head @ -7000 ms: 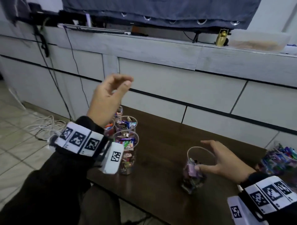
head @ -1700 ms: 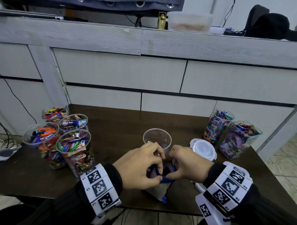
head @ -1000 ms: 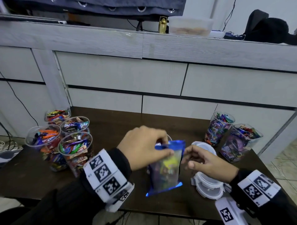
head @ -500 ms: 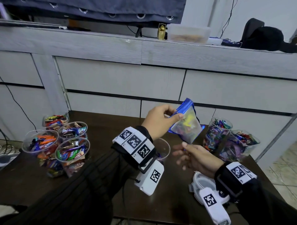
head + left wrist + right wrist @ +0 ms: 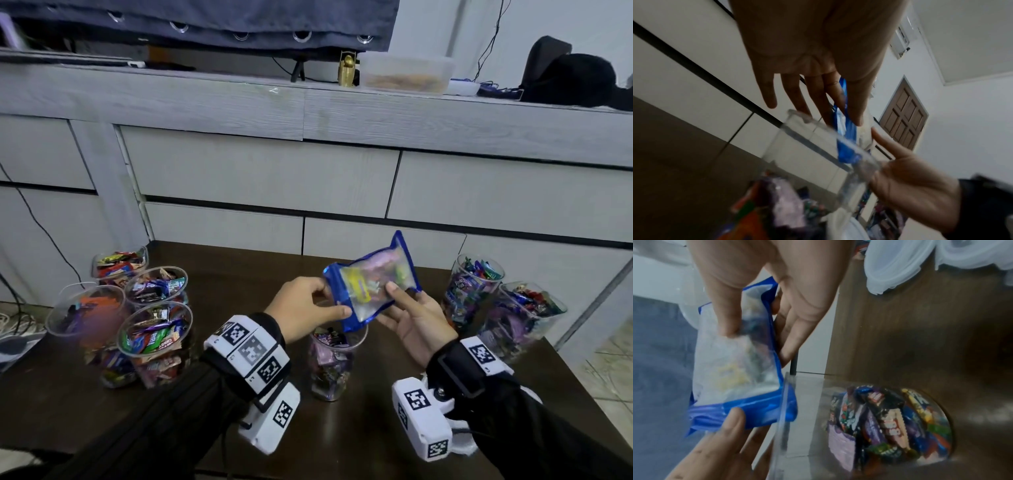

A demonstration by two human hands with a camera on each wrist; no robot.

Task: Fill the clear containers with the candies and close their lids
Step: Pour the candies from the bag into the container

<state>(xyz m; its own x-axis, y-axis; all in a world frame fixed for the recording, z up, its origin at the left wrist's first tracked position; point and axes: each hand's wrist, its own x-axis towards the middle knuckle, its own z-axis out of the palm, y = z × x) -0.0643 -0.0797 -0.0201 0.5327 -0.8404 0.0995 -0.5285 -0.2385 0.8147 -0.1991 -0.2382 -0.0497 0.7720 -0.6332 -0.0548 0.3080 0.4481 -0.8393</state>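
Candy bag (image 5: 371, 286) lowered since half second ago, now tilted just above centre container (image 5: 334, 359) on table (image 5: 376, 428); container partly filled with wrapped candies. Left hand (image 5: 301, 310) grip pinches bag's blue edge; right hand (image 5: 416, 323) grip holds its other end. Four full containers (image 5: 150, 329) left of centre container, two (image 5: 496, 301) right, lids (image 5: 920, 261) near.

Seen from head height, the wide head camera looks forward and down over the dark table (image 5: 212, 442) at both hands gripping a blue-edged candy bag (image 5: 371, 286) above an open clear container (image 5: 334, 359), grey cabinet fronts beyond. The left wrist camera sits close under the left hand (image 5: 818, 53), tilted upward along its fingers toward wall and ceiling; the right wrist camera looks closely along the right hand (image 5: 748, 280) down into that container. All 3 views share the bag, the container directly below the grip and both hands.
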